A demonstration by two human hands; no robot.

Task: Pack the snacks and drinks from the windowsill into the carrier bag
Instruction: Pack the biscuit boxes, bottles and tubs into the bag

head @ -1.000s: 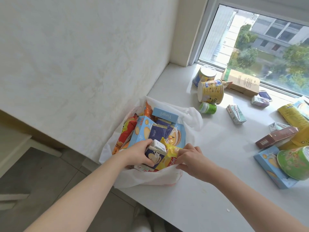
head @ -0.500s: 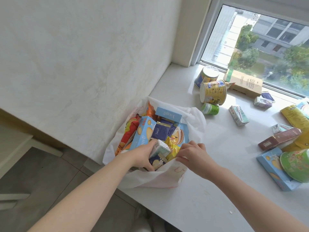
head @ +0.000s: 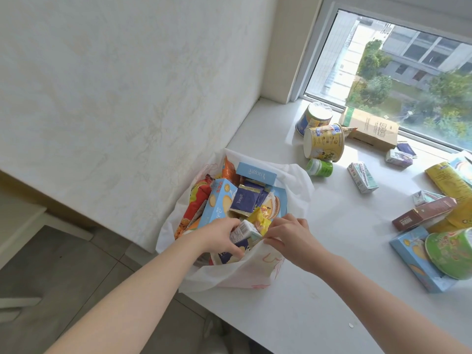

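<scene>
The white windowsill point(head: 332, 251) carries everything, and the carrier bag point(head: 293, 180) sits at its near-left corner, against the wall, mouth open upward. The bag looks nearly full: boxes, packets and sachets stand on end inside it, a blue biscuit box point(head: 219, 203) at its left side.

Right of the bag, well apart, lie a green bowl point(head: 452, 254) on a blue box and a brown box point(head: 424, 213). Beyond the bag are a yellow tub point(head: 324, 143) on its side, a green bottle point(head: 320, 167) and a milk carton point(head: 362, 177).

The step in hand seems to be seating 1 more drink. The left hand point(head: 219, 236) reaches into the bag's near edge, fingers wrapped round a small carton point(head: 244, 231). The right hand point(head: 291, 236) is at the bag's near rim, fingers curled and apparently pinching the fabric to keep the mouth wide.

The small carton sits tilted inside the bag's near edge, its long axis running from near-left up toward far-right, 1 end raised toward the right hand.

Next, I judge, it needs pushing down into a gap, then a reach right of the bag.
</scene>
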